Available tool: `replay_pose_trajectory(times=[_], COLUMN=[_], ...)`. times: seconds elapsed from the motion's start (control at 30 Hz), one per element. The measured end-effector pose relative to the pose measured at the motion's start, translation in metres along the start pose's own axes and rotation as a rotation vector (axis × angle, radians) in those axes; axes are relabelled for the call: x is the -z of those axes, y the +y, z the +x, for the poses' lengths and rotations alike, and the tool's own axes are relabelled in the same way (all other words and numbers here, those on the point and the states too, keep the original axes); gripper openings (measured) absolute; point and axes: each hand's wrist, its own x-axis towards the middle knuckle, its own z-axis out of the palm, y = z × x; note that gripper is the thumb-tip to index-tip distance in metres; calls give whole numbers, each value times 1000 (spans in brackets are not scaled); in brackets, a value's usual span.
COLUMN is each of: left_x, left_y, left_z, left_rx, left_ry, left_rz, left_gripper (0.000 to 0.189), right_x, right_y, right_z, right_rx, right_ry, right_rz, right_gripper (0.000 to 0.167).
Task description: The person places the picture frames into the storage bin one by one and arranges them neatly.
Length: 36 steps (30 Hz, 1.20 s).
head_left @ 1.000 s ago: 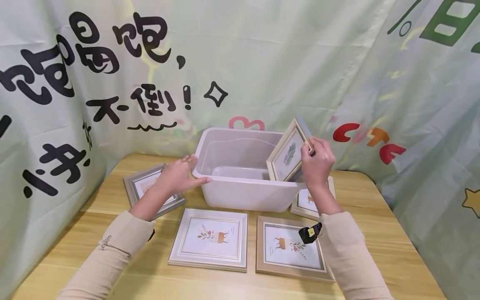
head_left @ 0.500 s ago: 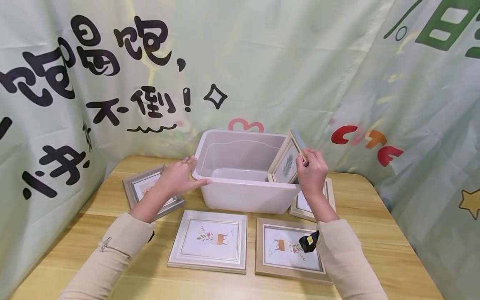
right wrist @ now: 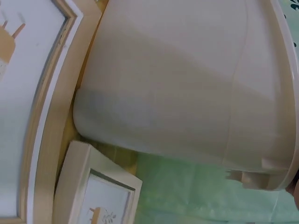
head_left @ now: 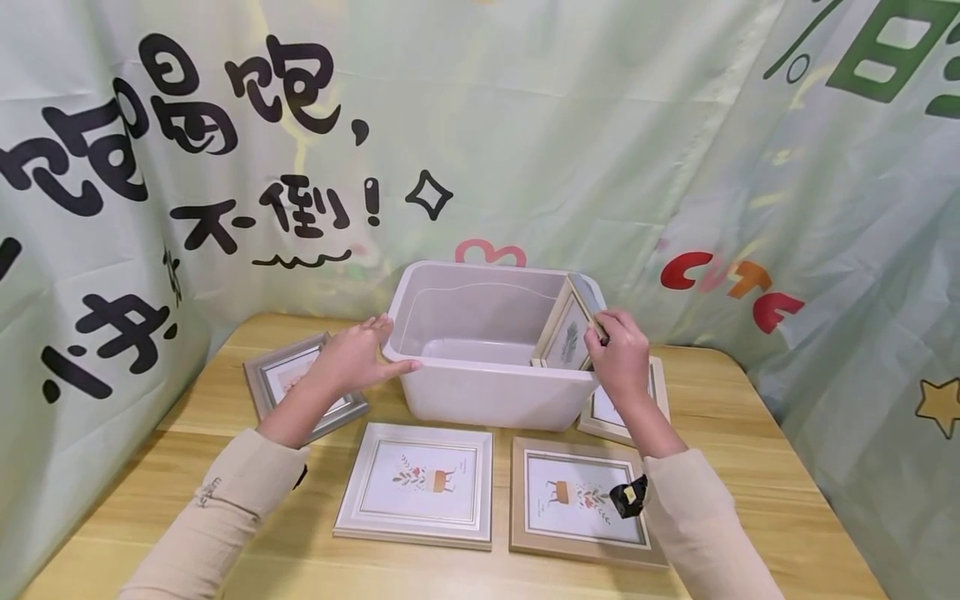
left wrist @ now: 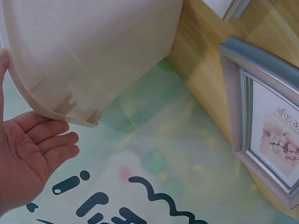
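A light grey plastic bin (head_left: pixel 491 398) stands at the back of the wooden table. My right hand (head_left: pixel 621 354) pinches the upper edge of a pale-gold picture frame (head_left: pixel 567 340) with a green leaf print. That frame leans inside the bin's right end, its lower part hidden behind the front wall. At the bin's left front corner, my left hand (head_left: pixel 351 354) rests on the rim, thumb stretched along the front. In the left wrist view its fingers (left wrist: pixel 56 144) lie against the rim from outside. The right wrist view catches only a sliver of the right hand at its edge.
Flat on the table lie a silver-white picture frame (head_left: pixel 352 492) and a tan one (head_left: pixel 519 500) before the bin. A grey frame (head_left: pixel 258 379) lies left, partly under the left forearm. A cream frame (head_left: pixel 660 387) sits right, half hidden. Printed cloth (head_left: pixel 525 125) hangs behind.
My right hand has moved down and slightly left, lowering the leaf-print picture frame deeper into the bin's right end. The left hand has stayed on the rim.
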Motion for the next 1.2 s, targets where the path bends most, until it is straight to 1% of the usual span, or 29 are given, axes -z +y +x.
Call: replay_pose_trajectory(times=[0.07, 0.13, 0.33, 0.47, 0.63, 0.77, 0.87, 1.0, 1.1, 1.2], left_x=[0, 0, 0, 0, -1, 0, 0, 1, 1, 1], left_y=[0, 0, 0, -1, 0, 1, 1, 1, 1, 1], left_z=[0, 0, 1, 0, -1, 0, 0, 0, 0, 0], left_rx=[-1, 0, -3, -4, -7, -11, -8, -1, -3, -3], left_ry=[-1, -5, -4, -2, -1, 1, 0, -7, -10, -12], left_rz=[-1, -3, 2, 6, 9, 9, 7, 2, -2, 0], left_gripper=[85, 86, 87, 84, 83, 82, 82, 83, 83, 83], right_x=[2, 4, 7, 7, 9, 11, 14, 19, 25, 30], right_y=[0, 1, 4, 3, 2, 3, 4, 3, 3, 3], right_z=[0, 0, -1, -1, 2, 4, 5, 8, 8, 7], right_rx=[-8, -17, -19, -19, -45, -46, -55, -117, -146, -135], right_ry=[-31, -44, -36, -50, -101, -150, -180, -196, -161, -99], right_rz=[-6, -16, -79, -127, -171, -200, -190, -132, -92, -53], right_gripper=[12, 13, 13, 12, 12, 12, 16, 21, 21, 20])
